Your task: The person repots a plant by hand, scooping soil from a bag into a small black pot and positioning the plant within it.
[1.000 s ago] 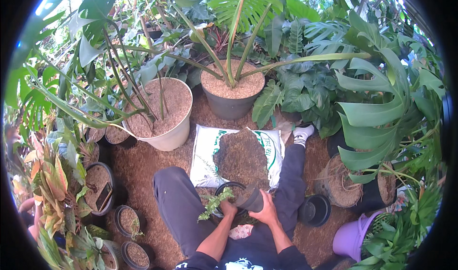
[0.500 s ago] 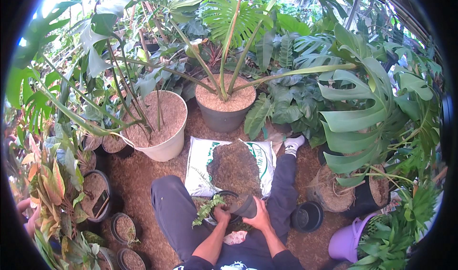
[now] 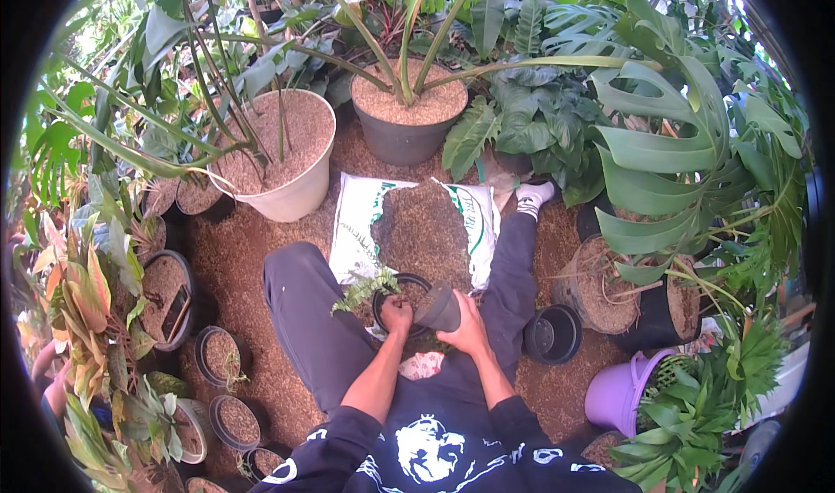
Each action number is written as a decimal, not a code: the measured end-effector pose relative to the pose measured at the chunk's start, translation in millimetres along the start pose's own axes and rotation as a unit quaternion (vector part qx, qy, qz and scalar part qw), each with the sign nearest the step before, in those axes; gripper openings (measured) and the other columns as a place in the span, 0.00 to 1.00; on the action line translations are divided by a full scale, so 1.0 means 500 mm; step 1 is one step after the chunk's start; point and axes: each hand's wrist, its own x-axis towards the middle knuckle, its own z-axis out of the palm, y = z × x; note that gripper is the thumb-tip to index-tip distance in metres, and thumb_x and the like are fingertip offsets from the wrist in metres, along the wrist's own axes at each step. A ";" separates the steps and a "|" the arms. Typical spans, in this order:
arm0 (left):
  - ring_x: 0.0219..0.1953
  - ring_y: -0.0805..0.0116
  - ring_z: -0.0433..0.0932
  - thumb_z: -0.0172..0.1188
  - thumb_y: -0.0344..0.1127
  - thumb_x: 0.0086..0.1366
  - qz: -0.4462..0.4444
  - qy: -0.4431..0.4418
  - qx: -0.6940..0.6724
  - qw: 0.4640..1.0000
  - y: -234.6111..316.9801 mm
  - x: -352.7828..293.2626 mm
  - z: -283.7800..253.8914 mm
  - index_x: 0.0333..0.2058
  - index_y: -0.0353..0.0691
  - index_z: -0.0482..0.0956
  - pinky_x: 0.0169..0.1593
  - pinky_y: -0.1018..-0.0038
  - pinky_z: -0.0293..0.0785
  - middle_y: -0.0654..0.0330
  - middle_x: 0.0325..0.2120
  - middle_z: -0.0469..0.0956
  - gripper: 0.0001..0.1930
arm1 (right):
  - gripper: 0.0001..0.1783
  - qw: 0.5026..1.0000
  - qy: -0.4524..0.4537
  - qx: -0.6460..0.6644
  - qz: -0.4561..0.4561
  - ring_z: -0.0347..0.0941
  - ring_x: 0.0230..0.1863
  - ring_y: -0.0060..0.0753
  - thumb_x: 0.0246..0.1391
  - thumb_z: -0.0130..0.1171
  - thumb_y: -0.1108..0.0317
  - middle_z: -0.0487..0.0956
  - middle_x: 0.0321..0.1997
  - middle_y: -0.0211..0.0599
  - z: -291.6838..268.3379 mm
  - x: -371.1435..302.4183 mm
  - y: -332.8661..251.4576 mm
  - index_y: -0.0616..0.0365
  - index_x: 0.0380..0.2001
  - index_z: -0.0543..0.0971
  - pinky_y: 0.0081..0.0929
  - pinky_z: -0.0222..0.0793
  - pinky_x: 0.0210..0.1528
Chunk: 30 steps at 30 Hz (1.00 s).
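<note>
A black pot (image 3: 420,279) sits between my legs at the near edge of the opened bag. My left hand (image 3: 398,315) is closed at its rim, on the base of a small green fern (image 3: 361,293) whose fronds lean out to the left. The pinched stem itself is mostly hidden by my fingers. My right hand (image 3: 467,326) grips a small dark grey pot (image 3: 442,308), tipped to the left so its mouth faces the black pot. Brown potting mix shows at that mouth. The white bag (image 3: 350,223) lies slit open, with dark brown potting mix (image 3: 422,228) exposed.
An empty black pot (image 3: 552,334) stands right of my leg, with a purple bucket (image 3: 613,393) nearer. Large potted plants in a white pot (image 3: 300,193) and a dark grey pot (image 3: 407,136) stand beyond the bag. Several small pots line the left. Broad split leaves (image 3: 665,162) overhang the right.
The view has tilted down, so the scene sits higher and more of my shirt shows. Both hands keep their holds, the grey pot still tipped beside the black pot.
</note>
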 end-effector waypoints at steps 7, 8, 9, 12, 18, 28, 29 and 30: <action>0.32 0.58 0.83 0.65 0.31 0.50 -0.019 -0.003 -0.017 1.000 -0.039 0.021 0.011 0.37 0.37 0.82 0.41 0.65 0.76 0.55 0.26 0.83 0.13 | 0.58 1.000 0.001 0.017 -0.017 0.66 0.63 0.53 0.25 0.75 0.66 0.67 0.62 0.46 -0.001 0.006 -0.022 0.57 0.66 0.62 0.41 0.66 0.64; 0.32 0.58 0.83 0.65 0.31 0.50 -0.018 -0.001 -0.015 1.000 -0.042 0.022 0.009 0.37 0.37 0.82 0.41 0.65 0.76 0.55 0.27 0.83 0.13 | 0.57 1.000 -0.013 0.014 -0.014 0.66 0.63 0.53 0.26 0.75 0.66 0.68 0.61 0.46 0.002 0.006 -0.020 0.56 0.66 0.63 0.41 0.66 0.63; 0.32 0.58 0.83 0.65 0.31 0.50 -0.017 -0.002 -0.014 1.000 -0.040 0.020 0.008 0.36 0.37 0.82 0.41 0.64 0.76 0.54 0.27 0.83 0.12 | 0.57 1.000 -0.004 0.015 -0.023 0.66 0.63 0.53 0.26 0.75 0.67 0.68 0.61 0.46 0.000 0.008 -0.024 0.56 0.66 0.63 0.41 0.66 0.64; 0.34 0.54 0.83 0.65 0.32 0.50 -0.006 0.016 0.003 1.000 -0.026 0.006 0.006 0.35 0.37 0.83 0.42 0.62 0.76 0.52 0.28 0.84 0.12 | 0.57 0.999 -0.005 0.015 -0.028 0.66 0.63 0.53 0.25 0.74 0.67 0.68 0.61 0.47 -0.006 0.013 -0.034 0.56 0.66 0.63 0.41 0.66 0.64; 0.39 0.50 0.83 0.65 0.34 0.50 -0.055 -0.005 -0.006 0.998 -0.008 0.013 -0.002 0.39 0.35 0.83 0.47 0.61 0.76 0.48 0.33 0.84 0.16 | 0.57 1.000 0.004 0.008 -0.029 0.66 0.63 0.53 0.26 0.74 0.67 0.68 0.62 0.47 0.001 0.017 -0.030 0.55 0.67 0.63 0.41 0.66 0.64; 0.39 0.46 0.82 0.66 0.39 0.54 -0.037 -0.002 0.001 0.999 0.045 0.002 -0.005 0.35 0.35 0.81 0.46 0.58 0.75 0.45 0.33 0.83 0.14 | 0.57 1.000 0.003 0.000 0.016 0.67 0.62 0.53 0.26 0.74 0.68 0.68 0.62 0.48 0.004 0.021 -0.028 0.55 0.67 0.62 0.40 0.67 0.63; 0.39 0.45 0.82 0.65 0.39 0.54 -0.031 0.001 -0.004 1.000 0.055 -0.004 -0.008 0.34 0.35 0.81 0.46 0.58 0.75 0.44 0.32 0.83 0.14 | 0.57 0.999 -0.012 0.005 0.037 0.67 0.62 0.53 0.26 0.74 0.68 0.68 0.62 0.48 0.002 0.020 -0.026 0.54 0.67 0.62 0.40 0.68 0.63; 0.38 0.44 0.82 0.65 0.40 0.55 -0.028 0.014 -0.009 0.999 0.050 0.002 -0.009 0.33 0.34 0.81 0.45 0.57 0.74 0.44 0.31 0.82 0.14 | 0.57 1.000 0.005 0.006 0.022 0.67 0.62 0.52 0.26 0.74 0.69 0.68 0.62 0.47 0.006 0.023 -0.033 0.54 0.67 0.62 0.40 0.68 0.63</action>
